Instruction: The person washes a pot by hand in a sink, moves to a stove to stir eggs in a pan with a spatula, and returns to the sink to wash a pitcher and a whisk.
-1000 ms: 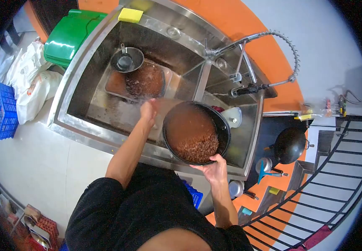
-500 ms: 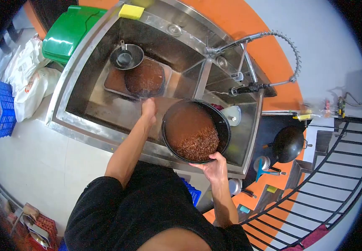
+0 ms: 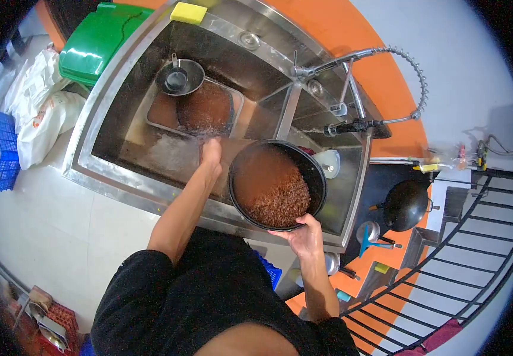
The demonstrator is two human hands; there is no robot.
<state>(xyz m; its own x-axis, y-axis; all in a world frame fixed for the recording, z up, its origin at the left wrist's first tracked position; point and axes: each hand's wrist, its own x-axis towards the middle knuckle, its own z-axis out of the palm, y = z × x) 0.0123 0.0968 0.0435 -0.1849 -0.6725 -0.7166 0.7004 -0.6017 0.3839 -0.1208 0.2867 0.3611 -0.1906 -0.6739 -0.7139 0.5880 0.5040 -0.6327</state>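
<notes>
Head view: the right hand [image 3: 305, 237] grips the rim of a black pot [image 3: 314, 175] over the sink [image 3: 120, 188]; brown grains [image 3: 281, 203] and cloudy brown water [image 3: 260, 172] fill it. The left hand [image 3: 211, 153] is near its left side, fingers too blurred to tell open or closed, near a submerged tray [image 3: 239, 110].
</notes>
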